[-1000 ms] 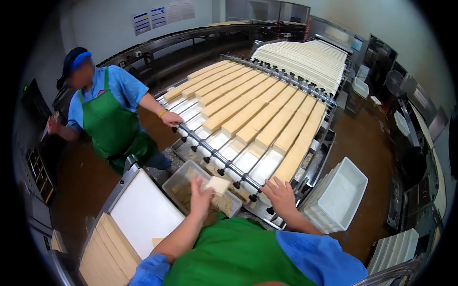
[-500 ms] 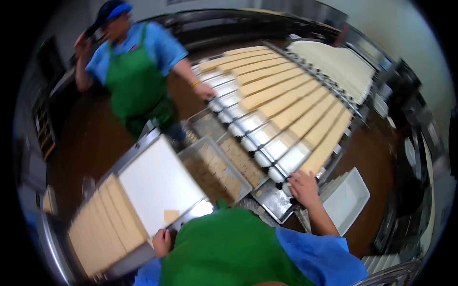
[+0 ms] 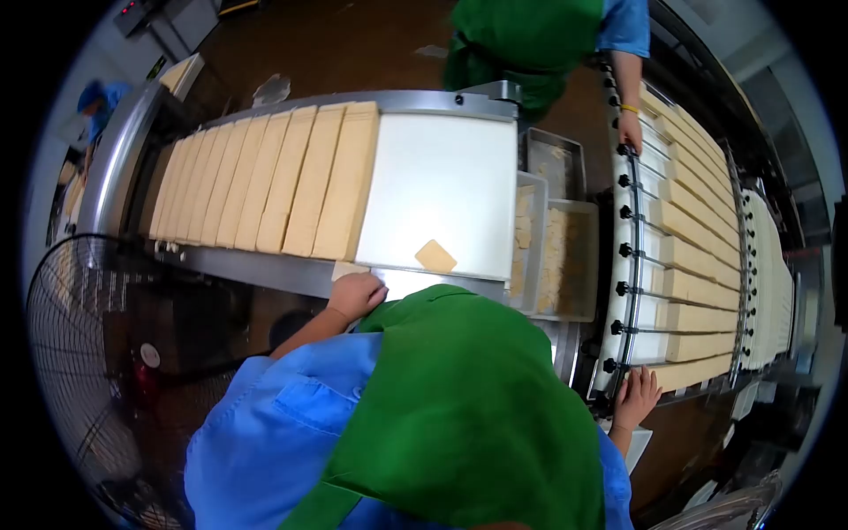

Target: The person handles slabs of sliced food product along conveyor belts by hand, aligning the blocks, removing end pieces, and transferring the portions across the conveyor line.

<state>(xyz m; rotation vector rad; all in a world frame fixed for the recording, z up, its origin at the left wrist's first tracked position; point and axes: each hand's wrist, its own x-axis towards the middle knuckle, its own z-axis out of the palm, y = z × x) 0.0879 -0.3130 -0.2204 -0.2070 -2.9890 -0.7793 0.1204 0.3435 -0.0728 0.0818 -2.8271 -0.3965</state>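
My left hand (image 3: 355, 296) is closed at the metal edge of the left conveyor, with a pale square biscuit (image 3: 348, 268) showing at its fingers. One loose biscuit (image 3: 435, 256) lies on the white belt (image 3: 437, 177), to the right of this hand. Left along that belt, long rows of stacked biscuits (image 3: 300, 181) stand on edge. Fingers stretched out, my right hand (image 3: 638, 399) rests at the near end of the right conveyor, beside the black-knobbed guide rail (image 3: 629, 265) and the nearest biscuit row (image 3: 698, 374).
Between the conveyors stand trays (image 3: 574, 261) with loose biscuits. A co-worker in a green apron (image 3: 534, 40) has a hand (image 3: 630, 137) on the far end of the rail. A wire fan guard (image 3: 75, 353) is at the left, and another person (image 3: 104, 106) is farther back.
My view has swung left and down, bringing the left conveyor to the middle. Both my hands stay at the conveyors. The co-worker's hand remains on the rail.
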